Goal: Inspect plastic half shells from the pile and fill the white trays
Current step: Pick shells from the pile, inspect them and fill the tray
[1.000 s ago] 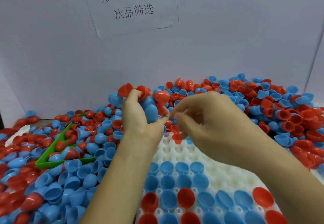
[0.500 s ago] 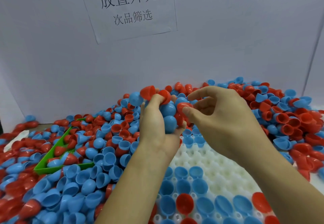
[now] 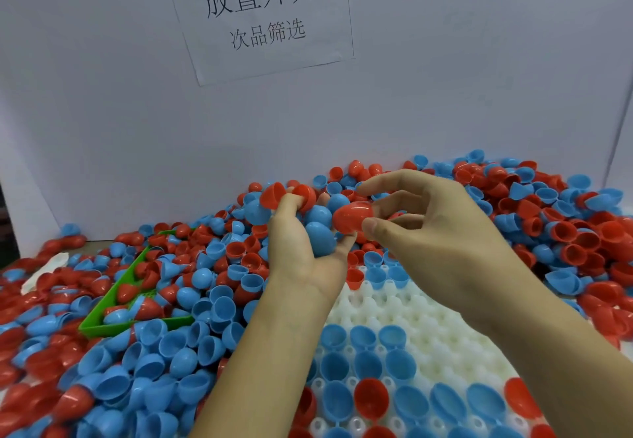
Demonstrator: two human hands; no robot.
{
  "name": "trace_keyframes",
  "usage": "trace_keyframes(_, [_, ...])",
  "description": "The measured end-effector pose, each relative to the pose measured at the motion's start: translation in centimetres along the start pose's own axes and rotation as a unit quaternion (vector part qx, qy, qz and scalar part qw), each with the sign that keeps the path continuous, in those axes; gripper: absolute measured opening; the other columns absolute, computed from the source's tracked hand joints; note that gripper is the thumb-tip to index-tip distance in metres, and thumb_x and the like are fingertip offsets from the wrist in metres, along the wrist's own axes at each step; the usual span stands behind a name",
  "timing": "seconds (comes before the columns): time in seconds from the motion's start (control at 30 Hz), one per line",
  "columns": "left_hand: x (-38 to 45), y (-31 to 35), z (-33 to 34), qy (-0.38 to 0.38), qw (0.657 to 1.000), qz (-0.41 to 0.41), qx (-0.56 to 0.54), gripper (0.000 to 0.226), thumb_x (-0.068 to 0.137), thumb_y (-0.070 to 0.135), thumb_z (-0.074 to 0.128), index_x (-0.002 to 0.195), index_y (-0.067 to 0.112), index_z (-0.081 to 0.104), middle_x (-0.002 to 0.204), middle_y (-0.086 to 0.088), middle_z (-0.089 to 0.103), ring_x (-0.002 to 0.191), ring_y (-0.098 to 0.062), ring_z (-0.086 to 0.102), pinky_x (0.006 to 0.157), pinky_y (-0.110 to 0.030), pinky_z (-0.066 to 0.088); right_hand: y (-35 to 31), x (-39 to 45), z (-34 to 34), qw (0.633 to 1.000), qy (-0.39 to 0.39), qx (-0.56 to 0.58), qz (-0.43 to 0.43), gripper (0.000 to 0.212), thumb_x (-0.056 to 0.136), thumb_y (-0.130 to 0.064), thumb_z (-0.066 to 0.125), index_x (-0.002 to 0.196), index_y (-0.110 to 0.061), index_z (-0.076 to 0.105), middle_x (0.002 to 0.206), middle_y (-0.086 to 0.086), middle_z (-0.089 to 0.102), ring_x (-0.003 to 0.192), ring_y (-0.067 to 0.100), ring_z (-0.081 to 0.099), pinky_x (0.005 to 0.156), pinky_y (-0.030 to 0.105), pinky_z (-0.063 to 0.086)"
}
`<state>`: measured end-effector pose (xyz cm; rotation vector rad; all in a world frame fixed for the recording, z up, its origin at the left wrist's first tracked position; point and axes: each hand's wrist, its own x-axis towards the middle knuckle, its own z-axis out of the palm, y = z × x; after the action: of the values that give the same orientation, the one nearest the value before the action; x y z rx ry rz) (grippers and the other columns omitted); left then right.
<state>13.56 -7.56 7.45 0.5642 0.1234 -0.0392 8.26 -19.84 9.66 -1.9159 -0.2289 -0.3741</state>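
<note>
My left hand (image 3: pixel 301 249) is raised over the pile and grips a handful of half shells: two blue ones (image 3: pixel 318 232) in the palm and red ones (image 3: pixel 274 194) at the fingertips. My right hand (image 3: pixel 431 228) pinches a red half shell (image 3: pixel 352 216) between thumb and fingers, right beside the left hand's bunch. Below both hands lies the white tray (image 3: pixel 431 331); its near rows hold blue and red shells, and its middle sockets are bare. A big pile of red and blue half shells (image 3: pixel 565 232) surrounds the tray.
A green bin (image 3: pixel 109 321) with a few shells sits half buried in the pile at left. A white partition with a printed paper sign (image 3: pixel 260 13) closes off the back. A white scrap (image 3: pixel 44 266) lies at far left.
Both hands have lifted and shifted right over the tray's far edge. My right hand, empty-looking a second ago, now pinches a red shell drawn from the left hand's bunch.
</note>
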Motion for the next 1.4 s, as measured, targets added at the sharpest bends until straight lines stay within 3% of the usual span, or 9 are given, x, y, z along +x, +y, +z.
trace_keyframes(0.1, [-0.1,0.1,0.0,0.024,1.0,-0.008,-0.011,0.006,0.092,0.016,0.063,0.091,0.011,0.065,0.096,-0.013,0.069,0.091,-0.027,0.071,0.051,-0.033,0.058,-0.1,-0.1,0.3,1.0,-0.02,0.008,0.003,0.021,0.095,-0.02,0.064,0.107,-0.038,0.065,0.085,-0.018,0.075,0.082,-0.002,0.07,0.071,0.02,0.057])
trace_keyframes(0.2, [-0.3,0.5,0.2,0.015,1.0,-0.002,-0.015,0.02,0.093,0.016,0.061,0.074,0.013,0.065,0.08,-0.008,0.069,0.062,-0.019,0.069,0.051,-0.029,0.055,0.1,-0.1,0.4,1.0,-0.005,0.014,0.015,0.023,0.098,-0.014,0.058,0.108,-0.034,0.065,0.078,-0.013,0.075,0.073,0.002,0.071,0.066,0.019,0.058])
trace_keyframes(0.33, [-0.7,0.7,0.6,-0.02,1.0,0.01,-0.013,0.049,0.094,0.019,0.058,0.045,0.018,0.064,0.069,-0.005,0.068,0.055,-0.016,0.065,0.051,-0.026,0.054,0.2,-0.2,0.2,0.999,-0.007,0.015,0.039,0.027,0.093,-0.005,0.057,0.103,-0.027,0.068,0.072,-0.012,0.074,0.063,0.002,0.07,0.059,0.014,0.056])
trace_keyframes(0.53, [-1.0,1.0,0.6,-0.047,0.999,-0.007,-0.009,0.054,0.094,0.019,0.056,0.041,0.014,0.064,0.063,-0.008,0.067,0.046,-0.018,0.062,0.044,-0.028,0.052,-0.1,-0.1,-0.7,0.995,-0.066,0.064,0.033,0.02,0.09,-0.003,0.07,0.094,-0.021,0.077,0.077,-0.009,0.076,0.067,0.002,0.072,0.057,0.008,0.05])
trace_keyframes(0.77, [-1.5,0.9,0.9,-0.103,0.994,-0.042,-0.012,0.053,0.093,0.016,0.051,0.043,0.008,0.064,0.058,-0.009,0.066,0.04,-0.02,0.061,0.039,-0.029,0.051,0.1,0.0,-0.5,0.998,-0.066,0.021,-0.009,0.019,0.083,-0.011,0.078,0.087,-0.03,0.077,0.071,-0.008,0.073,0.077,0.028,0.069,0.067,0.033,0.057])
trace_keyframes(0.97, [-1.5,0.6,0.8,-0.111,0.992,-0.057,0.004,0.032,0.089,0.018,0.056,0.06,0.007,0.064,0.063,-0.012,0.065,0.048,-0.025,0.066,0.047,-0.04,0.056,0.5,0.2,-0.2,0.999,-0.038,-0.02,-0.012,0.01,0.085,-0.021,0.078,0.091,-0.029,0.079,0.076,-0.013,0.073,0.073,0.013,0.071,0.074,0.029,0.061])
trace_keyframes(1.2, [-1.0,0.3,0.7,-0.1,0.993,-0.057,0.015,0.046,0.091,0.016,0.054,0.047,0.009,0.065,0.063,-0.009,0.066,0.052,-0.023,0.067,0.05,-0.035,0.057,0.3,0.1,-0.7,0.998,-0.042,-0.037,-0.019,0.007,0.082,-0.025,0.08,0.086,-0.03,0.077,0.08,-0.008,0.075,0.077,0.012,0.072,0.075,0.028,0.06])
trace_keyframes(1.27, [-0.9,0.3,0.7,-0.088,0.996,-0.033,0.005,0.05,0.092,0.013,0.054,0.043,0.012,0.061,0.058,-0.005,0.062,0.052,-0.02,0.065,0.05,-0.034,0.057,0.1,0.2,-1.6,0.995,-0.043,-0.084,-0.044,0.009,0.08,-0.028,0.081,0.078,-0.034,0.075,0.076,-0.02,0.072,0.074,-0.001,0.068,0.067,0.016,0.057])
trace_keyframes(1.4, [-0.5,1.0,0.5,-0.062,0.998,0.022,0.003,0.044,0.092,0.014,0.058,0.048,0.016,0.06,0.061,-0.003,0.065,0.065,-0.018,0.07,0.08,-0.055,0.059,-0.3,0.1,-3.8,0.951,-0.12,-0.282,-0.039,0.008,0.083,-0.03,0.078,0.077,-0.034,0.074,0.063,-0.034,0.062,0.064,-0.015,0.059,0.051,0.004,0.043])
